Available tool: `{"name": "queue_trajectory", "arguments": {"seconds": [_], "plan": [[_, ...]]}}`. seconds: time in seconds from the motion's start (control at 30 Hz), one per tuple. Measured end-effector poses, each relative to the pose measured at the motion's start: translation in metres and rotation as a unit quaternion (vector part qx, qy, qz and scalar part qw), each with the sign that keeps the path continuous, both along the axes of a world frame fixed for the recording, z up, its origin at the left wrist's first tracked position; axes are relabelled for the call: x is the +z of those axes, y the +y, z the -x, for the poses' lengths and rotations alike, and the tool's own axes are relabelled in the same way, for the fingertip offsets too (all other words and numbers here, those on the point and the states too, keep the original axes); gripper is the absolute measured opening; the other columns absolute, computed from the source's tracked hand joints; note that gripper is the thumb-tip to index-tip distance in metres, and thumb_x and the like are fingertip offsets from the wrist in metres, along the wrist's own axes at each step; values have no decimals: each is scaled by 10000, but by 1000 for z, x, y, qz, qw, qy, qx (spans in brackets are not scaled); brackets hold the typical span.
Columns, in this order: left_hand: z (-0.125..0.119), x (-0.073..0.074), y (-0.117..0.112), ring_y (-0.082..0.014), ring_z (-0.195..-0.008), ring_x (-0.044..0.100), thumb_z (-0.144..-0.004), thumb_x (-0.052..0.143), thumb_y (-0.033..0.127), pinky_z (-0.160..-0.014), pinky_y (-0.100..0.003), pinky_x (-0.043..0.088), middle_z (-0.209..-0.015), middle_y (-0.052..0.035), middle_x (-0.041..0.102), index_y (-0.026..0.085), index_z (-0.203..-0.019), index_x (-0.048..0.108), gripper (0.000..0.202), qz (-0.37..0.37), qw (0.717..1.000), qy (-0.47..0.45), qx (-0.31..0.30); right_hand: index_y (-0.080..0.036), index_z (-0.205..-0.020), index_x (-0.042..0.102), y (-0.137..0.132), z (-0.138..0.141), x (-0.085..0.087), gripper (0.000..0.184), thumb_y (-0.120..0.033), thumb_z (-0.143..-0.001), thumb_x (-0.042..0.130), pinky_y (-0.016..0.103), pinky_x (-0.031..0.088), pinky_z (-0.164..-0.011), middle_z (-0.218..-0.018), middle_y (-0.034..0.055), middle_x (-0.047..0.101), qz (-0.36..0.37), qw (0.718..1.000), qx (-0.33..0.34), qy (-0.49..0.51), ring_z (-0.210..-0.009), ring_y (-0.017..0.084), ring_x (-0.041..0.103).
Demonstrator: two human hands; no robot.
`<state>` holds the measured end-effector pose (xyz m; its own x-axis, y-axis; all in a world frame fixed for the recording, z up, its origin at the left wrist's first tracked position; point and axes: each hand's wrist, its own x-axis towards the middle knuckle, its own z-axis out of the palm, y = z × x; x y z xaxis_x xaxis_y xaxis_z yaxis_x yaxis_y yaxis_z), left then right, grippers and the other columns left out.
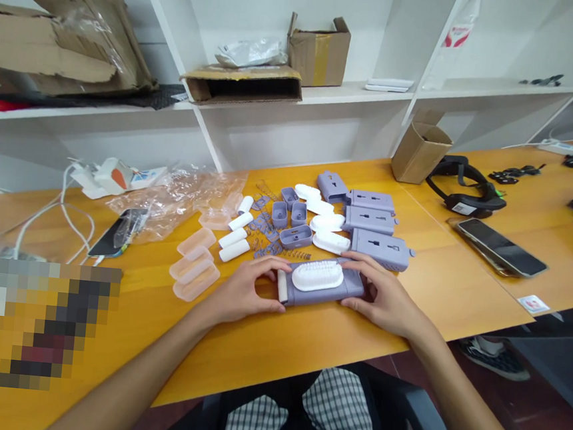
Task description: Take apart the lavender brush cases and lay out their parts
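A purple-grey cleaning brush [351, 286] lies lengthwise on the table close in front of me. On its top is a white oval bristle head [317, 275], and a cream roller [283, 287] sits across its left end. My left hand [247, 286] pinches that left end between thumb and fingers. Around the right end, my right hand [384, 294] is closed, thumb at the near side and fingers at the far side. Just behind are more white bristle heads [332, 241], purple-grey housings [378, 248], small purple-grey cups [295, 236] and several springs [299, 256].
To the left lie white rollers [234, 250], clear oval covers [195, 280], plastic bags [183, 189] and a charging phone [117, 232]. A headset [469, 191], another phone [502, 247] and an open carton [421, 150] stand right. White shelves [304, 133] with boxes rise behind.
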<state>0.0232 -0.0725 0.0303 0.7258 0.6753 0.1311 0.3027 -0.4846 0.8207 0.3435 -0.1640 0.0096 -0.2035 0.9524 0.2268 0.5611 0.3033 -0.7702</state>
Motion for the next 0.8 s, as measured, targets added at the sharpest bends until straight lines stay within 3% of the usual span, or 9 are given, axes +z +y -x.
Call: {"name": "queue_trajectory", "arguments": {"seconds": [0.27,0.53,0.8], "plan": [[2,4,2,-304,-1235,673,-701,963,312,-1115,-489,510,-1312,-87,715,259,-1194,693,565,-32,999,25,4,-324,-1347,650,-1,0,0,509,-274,-861,793,582,511,-1101,-1572,90,511,8,1000,0,2,-1327,350,595],[-2,8,-2,-261,-1206,668,-714,813,77,-1071,-409,509,-1296,-52,693,259,-1164,665,508,-40,999,18,7,-322,-1334,647,1,1,4,497,-271,-864,803,562,499,-1110,-1560,93,519,17,1000,4,-1,-1370,343,571],[-3,7,-8,-263,-1231,664,-732,750,74,-1068,-410,508,-1329,-55,679,256,-1097,625,426,-70,997,30,26,-304,-1319,651,1,2,8,498,-232,-853,812,553,452,-1165,-1544,99,522,13,1000,12,12,-1407,333,543]]}}
